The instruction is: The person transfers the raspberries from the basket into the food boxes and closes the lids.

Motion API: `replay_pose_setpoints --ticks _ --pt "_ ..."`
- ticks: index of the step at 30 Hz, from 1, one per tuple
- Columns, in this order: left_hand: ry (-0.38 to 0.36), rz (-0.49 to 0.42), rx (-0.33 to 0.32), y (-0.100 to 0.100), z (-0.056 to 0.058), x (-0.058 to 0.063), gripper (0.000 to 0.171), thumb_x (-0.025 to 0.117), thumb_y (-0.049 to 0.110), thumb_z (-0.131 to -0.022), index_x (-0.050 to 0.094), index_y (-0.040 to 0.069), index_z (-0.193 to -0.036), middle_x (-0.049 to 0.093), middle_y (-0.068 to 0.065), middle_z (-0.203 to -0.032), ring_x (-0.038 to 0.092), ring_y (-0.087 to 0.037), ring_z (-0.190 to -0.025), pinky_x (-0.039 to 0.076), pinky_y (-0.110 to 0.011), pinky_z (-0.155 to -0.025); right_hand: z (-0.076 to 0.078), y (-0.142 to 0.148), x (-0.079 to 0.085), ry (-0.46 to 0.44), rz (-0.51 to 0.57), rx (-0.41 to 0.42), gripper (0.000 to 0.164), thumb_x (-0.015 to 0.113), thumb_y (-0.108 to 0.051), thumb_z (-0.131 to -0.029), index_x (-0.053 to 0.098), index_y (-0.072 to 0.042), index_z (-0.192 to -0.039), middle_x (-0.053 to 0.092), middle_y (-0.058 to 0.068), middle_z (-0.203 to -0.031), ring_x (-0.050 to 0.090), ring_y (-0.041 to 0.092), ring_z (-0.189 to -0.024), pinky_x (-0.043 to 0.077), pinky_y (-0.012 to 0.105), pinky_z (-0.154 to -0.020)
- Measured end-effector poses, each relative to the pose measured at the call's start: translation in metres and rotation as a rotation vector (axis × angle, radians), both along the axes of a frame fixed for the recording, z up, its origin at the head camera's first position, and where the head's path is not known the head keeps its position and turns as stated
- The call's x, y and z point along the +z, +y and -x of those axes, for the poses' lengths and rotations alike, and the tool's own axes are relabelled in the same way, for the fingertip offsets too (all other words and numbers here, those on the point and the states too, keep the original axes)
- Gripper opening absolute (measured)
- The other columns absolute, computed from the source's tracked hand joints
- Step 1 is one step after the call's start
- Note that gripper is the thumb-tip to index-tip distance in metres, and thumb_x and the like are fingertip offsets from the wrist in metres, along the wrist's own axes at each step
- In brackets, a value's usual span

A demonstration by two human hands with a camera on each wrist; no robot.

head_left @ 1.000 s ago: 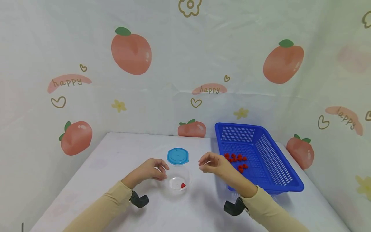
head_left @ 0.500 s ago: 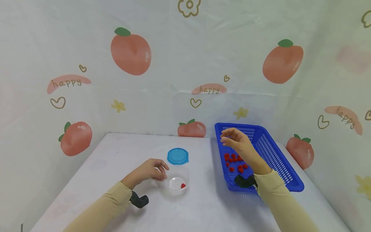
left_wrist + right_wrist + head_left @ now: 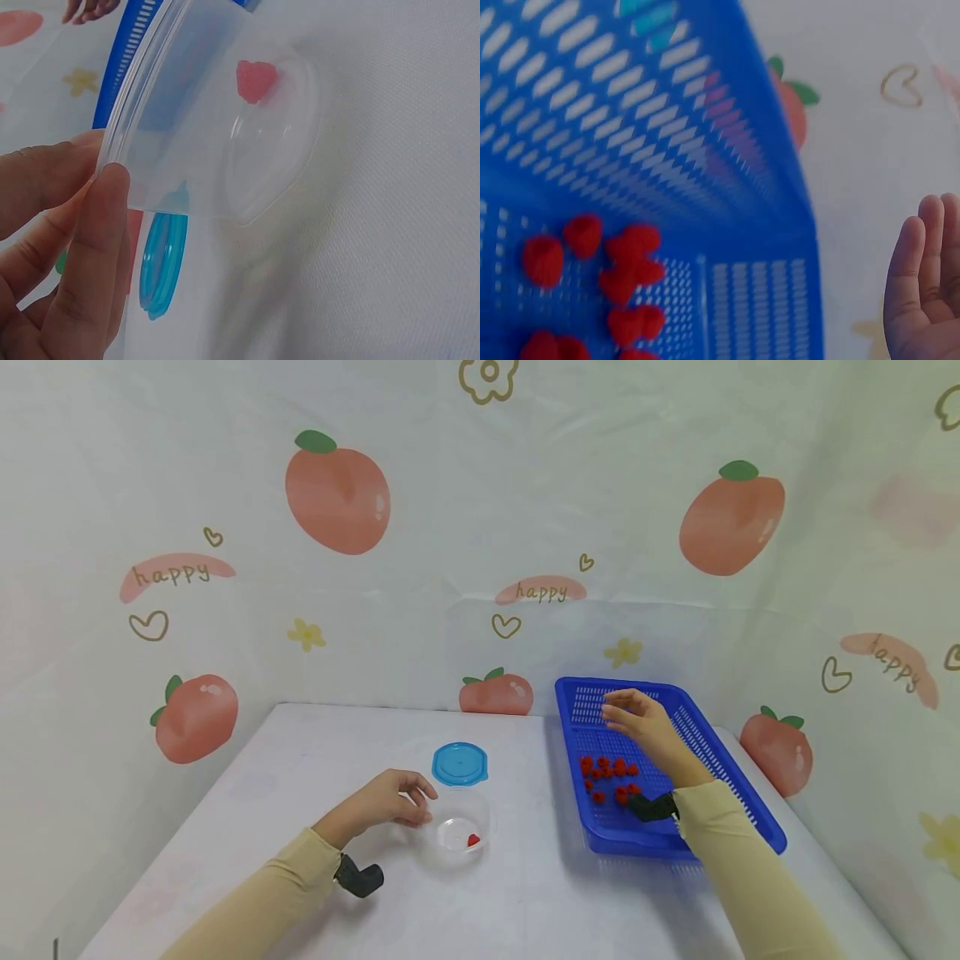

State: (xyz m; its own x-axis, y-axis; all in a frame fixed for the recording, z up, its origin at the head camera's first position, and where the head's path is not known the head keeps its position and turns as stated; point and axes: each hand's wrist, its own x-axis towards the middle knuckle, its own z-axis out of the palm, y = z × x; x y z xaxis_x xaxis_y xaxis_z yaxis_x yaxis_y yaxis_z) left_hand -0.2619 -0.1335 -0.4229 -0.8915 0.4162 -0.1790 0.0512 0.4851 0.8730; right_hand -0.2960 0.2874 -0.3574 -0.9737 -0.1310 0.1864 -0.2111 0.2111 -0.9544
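Observation:
My left hand (image 3: 390, 797) pinches the rim of a clear plastic tub (image 3: 172, 150) between thumb and fingers, at the tub's left side. A single red raspberry (image 3: 256, 81) lies on the bottom of the tub. My right hand (image 3: 651, 735) hovers over a blue slotted basket (image 3: 637, 845) with its fingers relaxed and nothing in its grasp. Several red raspberries (image 3: 606, 768) are scattered on the basket floor, mostly toward its left side. In the right wrist view, the fingers (image 3: 908, 262) appear above the basket rim, apart from the fruit.
A round blue lid (image 3: 460, 763) lies on the white table (image 3: 337, 735) just behind the tub. Behind the table hangs a white cloth (image 3: 420, 635) printed with fruit. The basket takes up the table's right side.
My right hand has moved from beside the tub to the right and over the basket, then slightly further right. My left hand and the tub have stayed where they were.

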Motion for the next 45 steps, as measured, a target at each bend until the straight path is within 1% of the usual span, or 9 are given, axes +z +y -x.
replay_pose_setpoints --ticks 4,7,13,16,20,23,28,37,45 --pt "-0.004 0.004 0.003 0.0 0.0 0.0 0.032 0.076 0.005 -0.08 0.063 -0.002 -0.109 0.059 -0.006 -0.084 0.063 -0.014 -0.072 0.06 -0.03 -0.07 0.007 0.011 -0.006 -0.023 -0.08 -0.02 0.037 0.06 -0.025 -0.096 0.051 -0.001 -0.123 0.059 -0.006 -0.105 0.062 0.013 -0.102 0.054 0.018 -0.085" --pt "-0.005 0.011 0.008 0.0 0.0 0.0 0.032 0.076 0.006 -0.08 0.063 -0.001 -0.109 0.06 -0.007 -0.084 0.063 -0.014 -0.072 0.06 -0.03 -0.071 0.013 0.018 -0.011 -0.043 -0.138 -0.024 0.049 0.059 -0.024 -0.097 0.044 0.01 -0.129 0.06 0.002 -0.11 0.063 0.008 -0.098 0.055 0.022 -0.087" --pt "-0.007 0.007 0.006 0.0 0.0 0.0 0.033 0.076 0.005 -0.08 0.063 -0.002 -0.109 0.06 -0.007 -0.084 0.063 -0.015 -0.072 0.06 -0.031 -0.071 0.018 0.026 -0.021 -0.094 -0.233 -0.016 0.049 0.058 -0.02 -0.097 0.043 0.013 -0.129 0.057 0.025 -0.121 0.061 0.0 -0.089 0.055 0.035 -0.092" --pt "-0.009 0.003 0.001 0.0 0.0 0.001 0.033 0.076 0.005 -0.08 0.063 -0.002 -0.11 0.06 -0.007 -0.084 0.063 -0.015 -0.072 0.06 -0.031 -0.071 0.019 0.028 -0.025 -0.107 -0.28 -0.026 0.047 0.057 -0.02 -0.098 0.046 0.013 -0.128 0.058 0.026 -0.121 0.064 0.01 -0.096 0.055 0.038 -0.093" --pt "-0.012 -0.003 -0.005 -0.001 -0.001 0.001 0.033 0.076 0.006 -0.081 0.063 -0.001 -0.11 0.06 -0.007 -0.084 0.063 -0.015 -0.072 0.06 -0.031 -0.071 0.018 0.031 -0.028 -0.131 -0.336 -0.05 0.042 0.057 -0.019 -0.097 0.048 0.011 -0.126 0.058 0.028 -0.122 0.061 0.035 -0.109 0.054 0.041 -0.093" --pt "-0.014 -0.009 -0.01 -0.001 -0.001 0.001 0.033 0.075 0.006 -0.081 0.063 -0.002 -0.11 0.06 -0.007 -0.085 0.063 -0.015 -0.072 0.06 -0.031 -0.071 0.018 0.034 -0.031 -0.156 -0.356 -0.07 0.04 0.058 -0.016 -0.097 0.049 0.012 -0.125 0.057 0.031 -0.122 0.059 0.041 -0.111 0.055 0.04 -0.09" --pt "-0.014 -0.02 -0.018 -0.001 -0.001 0.002 0.033 0.075 0.005 -0.08 0.063 -0.003 -0.11 0.06 -0.006 -0.084 0.063 -0.014 -0.071 0.06 -0.031 -0.071 0.017 0.04 -0.037 -0.215 -0.392 -0.086 0.04 0.059 -0.013 -0.095 0.049 0.015 -0.123 0.058 0.033 -0.119 0.064 0.034 -0.1 0.058 0.037 -0.084" --pt "-0.006 -0.015 -0.018 -0.001 -0.001 0.001 0.032 0.075 0.005 -0.081 0.063 -0.002 -0.109 0.06 -0.006 -0.084 0.063 -0.014 -0.071 0.06 -0.031 -0.071 0.019 0.046 -0.044 -0.34 -0.432 -0.035 0.031 0.06 -0.006 -0.093 0.054 0.014 -0.116 0.062 0.032 -0.111 0.065 0.021 -0.084 0.058 0.039 -0.081" --pt "-0.009 -0.019 -0.017 -0.001 -0.001 0.001 0.032 0.075 0.004 -0.081 0.063 -0.003 -0.11 0.06 -0.006 -0.084 0.063 -0.014 -0.071 0.06 -0.031 -0.071 0.017 0.044 -0.048 -0.415 -0.514 -0.011 0.027 0.06 -0.005 -0.092 0.057 0.01 -0.114 0.065 0.014 -0.095 0.06 0.02 -0.083 0.058 0.036 -0.079"
